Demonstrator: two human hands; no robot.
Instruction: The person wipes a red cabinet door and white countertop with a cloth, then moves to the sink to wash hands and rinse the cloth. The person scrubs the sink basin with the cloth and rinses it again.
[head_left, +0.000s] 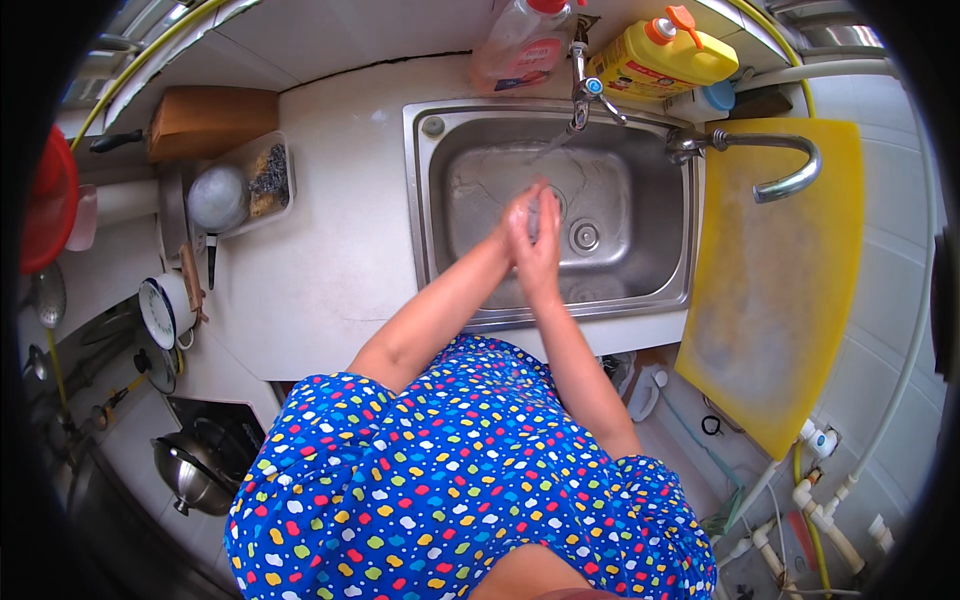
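Note:
Both hands are pressed together over a stainless steel sink (660, 247), below the metal tap (581, 94), from which water runs. My left hand (520, 225) and my right hand (544, 240) face each other palm to palm, with blurred fingers pointing towards the back of the basin. Something greyish shows between the palms; whether it is an object, lather or the basin behind cannot be told. The drain strainer (585, 236) lies just right of the hands on the basin floor.
Behind the sink stand a clear bottle with a red cap (525, 49) and a yellow pump jug (660, 64). A yellow board (780, 285) and a curved spout (787, 165) are at the right. On the left counter are a plastic tray (289, 180), a knife block (214, 124) and an enamel mug (169, 307).

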